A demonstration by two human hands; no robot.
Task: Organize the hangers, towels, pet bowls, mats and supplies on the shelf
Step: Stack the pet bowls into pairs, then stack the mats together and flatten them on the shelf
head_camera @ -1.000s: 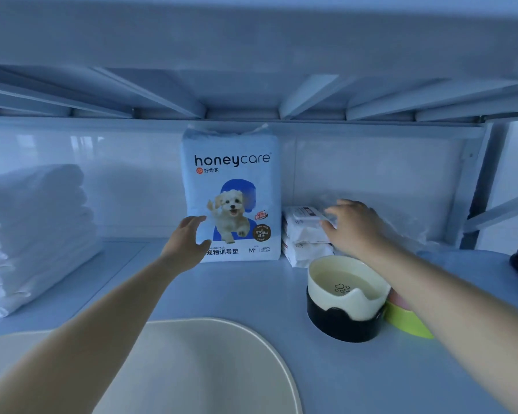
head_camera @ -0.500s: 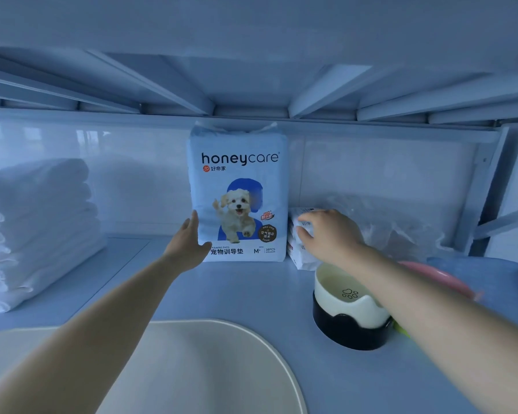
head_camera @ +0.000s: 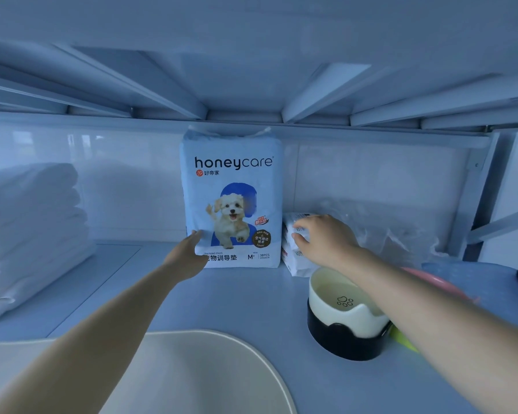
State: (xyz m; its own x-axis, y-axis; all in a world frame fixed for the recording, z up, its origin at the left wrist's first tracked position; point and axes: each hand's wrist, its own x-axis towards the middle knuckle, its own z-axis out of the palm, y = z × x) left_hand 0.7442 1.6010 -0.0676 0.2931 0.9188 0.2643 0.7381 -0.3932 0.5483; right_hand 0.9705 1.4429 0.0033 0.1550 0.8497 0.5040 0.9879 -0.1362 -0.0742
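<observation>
pale blue shelf point(head_camera: 251, 297) under the ribbed underside of the next shelf point(head_camera: 251, 70), with a glossy white wall point(head_camera: 371, 180) behind and a metal upright at the far right.

the honeycare pad pack point(head_camera: 234, 180) stands upright at the back centre, against the wall. the left hand point(head_camera: 189, 255) lies flat on its lower left corner, fingers straight. just right of the pack, touching it, sits a small stack of white packets point(head_camera: 293, 258) – the right hand point(head_camera: 323, 240) rests on top with fingertips point(head_camera: 298, 230) curled over the upper packet's near edge.

folded white towels point(head_camera: 30, 234) are stacked at the far left, well apart from the pack. a cream mat point(head_camera: 177, 377) fills the near edge. at right, a cream bowl point(head_camera: 341, 303) with a paw print sits in a black stand point(head_camera: 341, 342); a pink bowl point(head_camera: 440, 283) and a green one point(head_camera: 402, 339) show beyond the right forearm. crinkled clear plastic point(head_camera: 395, 234) lies against the wall behind them.
</observation>
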